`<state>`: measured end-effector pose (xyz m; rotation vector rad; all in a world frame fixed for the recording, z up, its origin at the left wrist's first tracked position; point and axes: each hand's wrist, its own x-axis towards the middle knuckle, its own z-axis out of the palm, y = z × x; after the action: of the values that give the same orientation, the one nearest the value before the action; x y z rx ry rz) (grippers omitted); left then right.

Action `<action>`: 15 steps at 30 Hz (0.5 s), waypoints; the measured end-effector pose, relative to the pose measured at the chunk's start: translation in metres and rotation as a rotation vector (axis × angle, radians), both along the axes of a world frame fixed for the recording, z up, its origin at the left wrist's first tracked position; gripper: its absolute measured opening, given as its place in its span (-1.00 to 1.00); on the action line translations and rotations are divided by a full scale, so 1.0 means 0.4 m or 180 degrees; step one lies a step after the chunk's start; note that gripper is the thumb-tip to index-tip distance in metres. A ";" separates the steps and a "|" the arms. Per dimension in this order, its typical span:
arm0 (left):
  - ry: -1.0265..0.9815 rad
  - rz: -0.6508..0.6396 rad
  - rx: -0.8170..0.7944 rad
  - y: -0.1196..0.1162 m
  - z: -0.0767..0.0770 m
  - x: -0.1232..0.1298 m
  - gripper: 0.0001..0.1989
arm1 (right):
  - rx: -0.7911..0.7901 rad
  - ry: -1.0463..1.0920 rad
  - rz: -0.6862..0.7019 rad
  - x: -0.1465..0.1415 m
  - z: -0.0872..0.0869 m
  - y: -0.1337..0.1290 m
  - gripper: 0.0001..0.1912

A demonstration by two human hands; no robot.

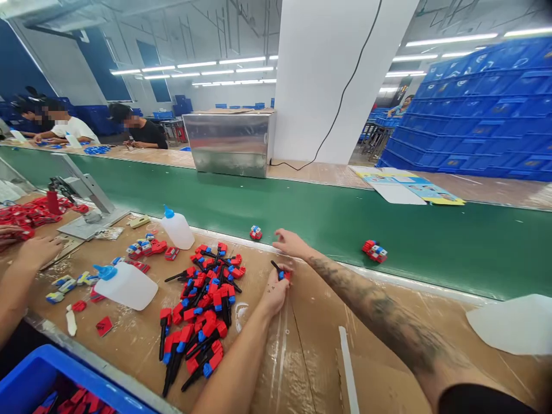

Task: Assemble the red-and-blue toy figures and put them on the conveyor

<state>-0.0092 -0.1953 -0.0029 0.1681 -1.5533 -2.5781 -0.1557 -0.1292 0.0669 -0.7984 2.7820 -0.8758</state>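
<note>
My left hand (275, 294) is closed around a small toy part (282, 275) in red and blue with a black rod, just above the cardboard-covered bench. Stretched out over the near edge of the green conveyor belt, my right hand (292, 244) has its fingers apart and nothing in them. A little left of those fingertips, a red, white and blue toy piece (256, 232) sits on the belt, not touched. Beside my left forearm lies a pile of red and blue parts with black rods (207, 299). Another red, white and blue toy piece (375, 251) rests on the belt right of my right hand.
Two white bottles with blue caps, one upright (179, 231) and one lying (127, 286), are left of the pile. A co-worker's hand (41, 251) is near a metal press (92, 201). A blue bin (81, 368) stands front left; blue crates (478, 115) are stacked right.
</note>
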 end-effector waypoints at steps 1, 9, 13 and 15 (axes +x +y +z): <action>0.0006 0.0002 0.0014 -0.001 -0.005 -0.001 -0.67 | 0.0056 0.0035 -0.0027 -0.028 -0.001 -0.049 -0.55; 0.0151 -0.0086 0.0110 -0.001 -0.012 -0.014 -0.67 | 0.0342 0.0183 0.0114 -0.088 -0.021 -0.185 -0.80; 0.0213 -0.0060 0.0111 -0.003 -0.019 -0.017 -0.67 | -0.0060 0.0350 0.0332 -0.024 0.001 -0.082 -0.81; 0.0242 -0.0054 0.0135 -0.003 -0.025 -0.020 -0.66 | -0.0332 0.0453 0.0450 0.035 0.018 0.008 -0.68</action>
<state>-0.0172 -0.1964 -0.0129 0.0604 -1.4815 -2.5991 -0.1416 -0.1259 0.0742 -1.1003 2.7744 -0.9808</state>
